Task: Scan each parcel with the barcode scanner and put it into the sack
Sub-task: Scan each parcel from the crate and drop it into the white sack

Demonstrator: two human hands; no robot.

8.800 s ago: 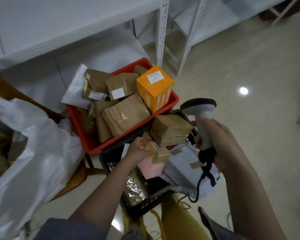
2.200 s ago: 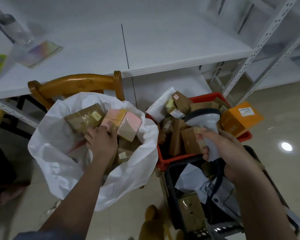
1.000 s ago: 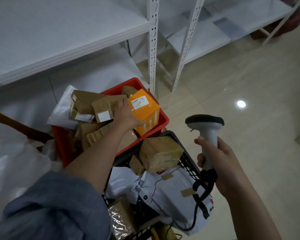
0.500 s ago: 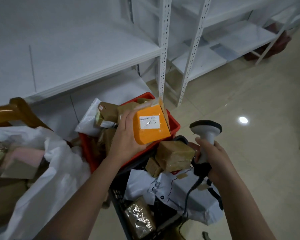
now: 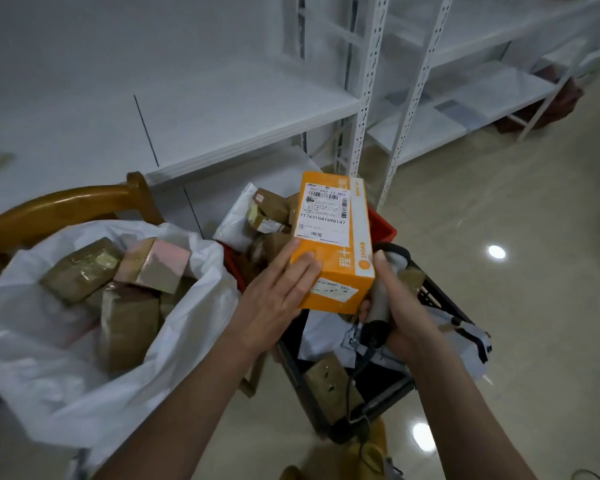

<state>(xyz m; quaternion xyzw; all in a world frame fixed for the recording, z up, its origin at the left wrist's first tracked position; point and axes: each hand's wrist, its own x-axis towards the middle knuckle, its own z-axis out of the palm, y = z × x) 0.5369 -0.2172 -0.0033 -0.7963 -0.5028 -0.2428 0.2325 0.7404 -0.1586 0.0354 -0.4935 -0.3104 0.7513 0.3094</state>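
- The left hand (image 5: 278, 299) holds the orange box (image 5: 333, 244) upright above the red crate (image 5: 381, 226), fingers flat on its front near the bottom, thumb hidden behind; the label (image 5: 324, 213) faces the camera.
- The right hand (image 5: 399, 306) is wrapped round the scanner (image 5: 383, 289), which sits low, just behind the box's bottom corner, its head largely hidden.
- Risk: the scanner seems to point away from the label, so a trigger pull could miss or read a parcel in the black crate (image 5: 440, 299).
- Risk: the low hold on a tall box may let it tip and drop back among the parcels.
- The sack (image 5: 174, 344), to the left, is already piled high; a careless drop may slide off the pile.
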